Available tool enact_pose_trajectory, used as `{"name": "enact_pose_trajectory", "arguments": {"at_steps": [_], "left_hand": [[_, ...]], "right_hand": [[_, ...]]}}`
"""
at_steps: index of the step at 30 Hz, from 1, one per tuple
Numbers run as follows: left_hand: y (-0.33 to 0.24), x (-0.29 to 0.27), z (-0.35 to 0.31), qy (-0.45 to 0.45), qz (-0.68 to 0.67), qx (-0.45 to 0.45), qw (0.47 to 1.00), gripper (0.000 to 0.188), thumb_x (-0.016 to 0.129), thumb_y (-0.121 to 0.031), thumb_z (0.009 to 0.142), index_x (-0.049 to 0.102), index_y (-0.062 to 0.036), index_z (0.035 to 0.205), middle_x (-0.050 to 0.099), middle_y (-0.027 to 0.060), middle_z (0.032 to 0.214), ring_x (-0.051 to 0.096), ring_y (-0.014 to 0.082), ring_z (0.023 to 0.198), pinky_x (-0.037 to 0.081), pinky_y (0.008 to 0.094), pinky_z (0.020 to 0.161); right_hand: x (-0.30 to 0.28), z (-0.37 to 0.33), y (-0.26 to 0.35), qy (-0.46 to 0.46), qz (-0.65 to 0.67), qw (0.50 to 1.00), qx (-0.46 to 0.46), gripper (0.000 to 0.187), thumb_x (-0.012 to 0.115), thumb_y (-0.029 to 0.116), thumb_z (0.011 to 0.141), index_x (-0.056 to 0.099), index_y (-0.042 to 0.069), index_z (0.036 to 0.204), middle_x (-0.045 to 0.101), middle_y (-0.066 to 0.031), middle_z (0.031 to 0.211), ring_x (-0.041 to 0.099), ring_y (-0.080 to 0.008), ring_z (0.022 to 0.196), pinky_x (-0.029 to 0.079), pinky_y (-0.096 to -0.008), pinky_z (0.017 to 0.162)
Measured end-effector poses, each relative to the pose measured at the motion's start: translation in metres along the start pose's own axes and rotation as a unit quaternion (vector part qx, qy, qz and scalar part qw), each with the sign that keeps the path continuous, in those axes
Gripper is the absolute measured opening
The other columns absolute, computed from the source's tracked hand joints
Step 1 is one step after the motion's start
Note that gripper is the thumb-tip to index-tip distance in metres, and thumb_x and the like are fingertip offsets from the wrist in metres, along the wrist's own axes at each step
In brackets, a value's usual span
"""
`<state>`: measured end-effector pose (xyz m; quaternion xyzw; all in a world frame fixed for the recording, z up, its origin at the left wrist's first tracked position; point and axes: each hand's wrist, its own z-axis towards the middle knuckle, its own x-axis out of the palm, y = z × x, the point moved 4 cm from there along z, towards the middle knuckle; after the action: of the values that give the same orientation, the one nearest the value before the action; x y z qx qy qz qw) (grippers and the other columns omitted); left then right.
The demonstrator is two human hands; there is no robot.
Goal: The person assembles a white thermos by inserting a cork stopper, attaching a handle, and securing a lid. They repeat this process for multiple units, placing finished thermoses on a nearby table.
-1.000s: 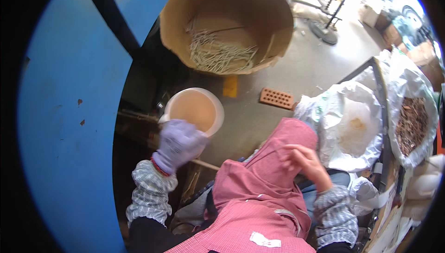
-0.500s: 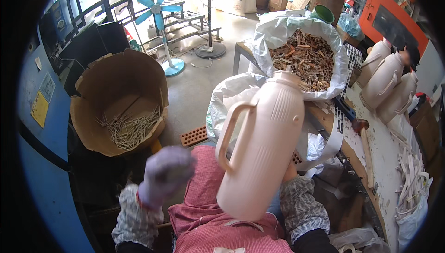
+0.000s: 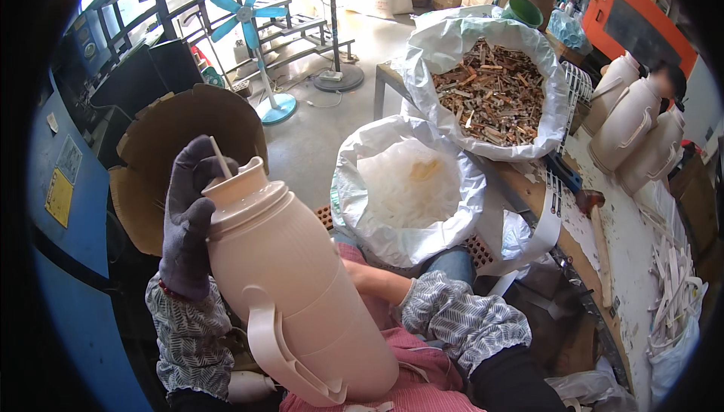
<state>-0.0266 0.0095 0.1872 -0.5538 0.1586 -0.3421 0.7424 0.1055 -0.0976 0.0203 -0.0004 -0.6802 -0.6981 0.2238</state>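
Note:
A pale pink plastic jug body [image 3: 294,299] lies tilted over my lap, its spouted neck toward the upper left and its handle toward me. My left hand [image 3: 188,223], in a dark grey-purple glove, is at the neck. Its fingers are closed on a thin pale plastic stick [image 3: 220,157] that stands up at the mouth. My bare right hand [image 3: 373,282] holds the jug's side from the right; its fingertips are hidden behind the jug.
A cardboard drum [image 3: 132,208] stands at the left, partly covered by my glove. Ahead, white sacks hold translucent plastic [image 3: 411,186] and brown scraps [image 3: 490,95]. The right-hand bench carries several pink jugs [image 3: 622,136], a hammer [image 3: 599,250] and pale strips [image 3: 670,276].
The jug has swung over to the left, its neck now toward my left hand and its handle toward me. My left hand has risen to the neck and closed on the stick.

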Motion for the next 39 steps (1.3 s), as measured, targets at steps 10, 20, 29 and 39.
{"name": "enact_pose_trajectory", "arguments": {"at_steps": [10, 20, 29, 39], "left_hand": [[-0.032, -0.062, -0.05, -0.167, 0.199, 0.183, 0.948, 0.031, 0.065, -0.035, 0.087, 0.057, -0.0055, 0.082, 0.053, 0.0104, 0.11, 0.053, 0.0249, 0.107, 0.046, 0.0388, 0.092], [-0.052, -0.013, -0.026, 0.125, 0.555, 0.122, 0.814, 0.025, 0.066, -0.021, 0.076, 0.062, -0.0045, 0.094, 0.062, 0.0144, 0.092, 0.059, 0.0376, 0.097, 0.044, 0.0552, 0.097], [-0.034, -0.009, 0.003, 0.195, 0.518, 0.199, 0.808, 0.025, 0.071, -0.018, 0.078, 0.056, -0.0051, 0.063, 0.056, 0.0082, 0.065, 0.058, 0.0266, 0.063, 0.052, 0.0438, 0.072], [-0.077, -0.015, 0.016, -0.026, 0.705, 0.465, 0.534, 0.046, 0.082, -0.008, 0.074, 0.057, -0.0067, 0.112, 0.061, 0.015, 0.112, 0.066, 0.0247, 0.091, 0.057, 0.0328, 0.073]], "right_hand": [[-0.297, 0.02, -0.067, -0.465, -0.556, 0.68, 0.115, 0.029, 0.065, 0.024, 0.084, 0.068, 0.009, 0.108, 0.067, -0.0114, 0.11, 0.064, -0.0274, 0.101, 0.052, -0.0386, 0.085], [-0.326, 0.054, -0.103, -0.355, -0.644, 0.641, 0.219, 0.04, 0.064, 0.028, 0.081, 0.061, 0.024, 0.12, 0.054, -0.006, 0.129, 0.05, -0.0317, 0.118, 0.044, -0.0483, 0.095], [-0.294, -0.105, -0.038, -0.433, -0.58, 0.683, 0.102, 0.023, 0.067, 0.027, 0.08, 0.071, 0.024, 0.102, 0.065, -0.0037, 0.104, 0.054, -0.0274, 0.109, 0.04, -0.0467, 0.092], [-0.273, -0.128, -0.017, -0.488, -0.59, 0.634, 0.107, 0.022, 0.066, 0.032, 0.084, 0.076, 0.019, 0.097, 0.067, -0.0009, 0.113, 0.048, -0.0276, 0.119, 0.036, -0.0463, 0.097]]}}
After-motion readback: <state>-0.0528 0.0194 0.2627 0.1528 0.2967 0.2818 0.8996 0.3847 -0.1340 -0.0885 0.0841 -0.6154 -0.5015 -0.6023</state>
